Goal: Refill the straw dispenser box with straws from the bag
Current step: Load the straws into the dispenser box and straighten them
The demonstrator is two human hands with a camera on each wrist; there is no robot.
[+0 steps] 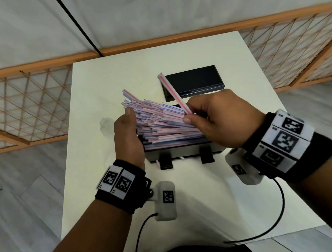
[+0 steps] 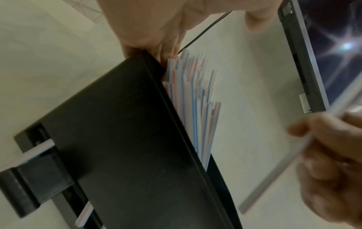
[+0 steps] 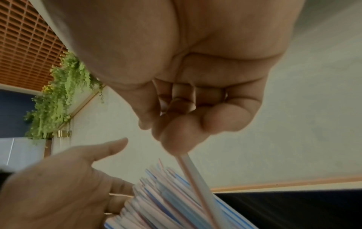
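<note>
The black straw dispenser box (image 1: pixel 185 151) stands mid-table, heaped with red- and blue-striped straws (image 1: pixel 160 124) that fan up and to the left. My left hand (image 1: pixel 128 126) rests with straight fingers against the pile's left ends, thumb up. My right hand (image 1: pixel 189 113) pinches a single red-striped straw (image 1: pixel 172 91) between thumb and fingers above the pile's right side; it slants up and away. The left wrist view shows the box (image 2: pixel 117 139) and the straws (image 2: pixel 195 100) sticking out of it. In the right wrist view the pinched straw (image 3: pixel 197 178) crosses the pile (image 3: pixel 156 201).
The box's black lid (image 1: pixel 193 82) lies on the white table (image 1: pixel 222 202) just behind the box. A faint clear crumpled thing (image 1: pixel 105 124), perhaps the bag, lies left of my left hand. One straw (image 1: pixel 157 163) pokes from the front slot. A wooden lattice rail (image 1: pixel 22 107) lies beyond the table.
</note>
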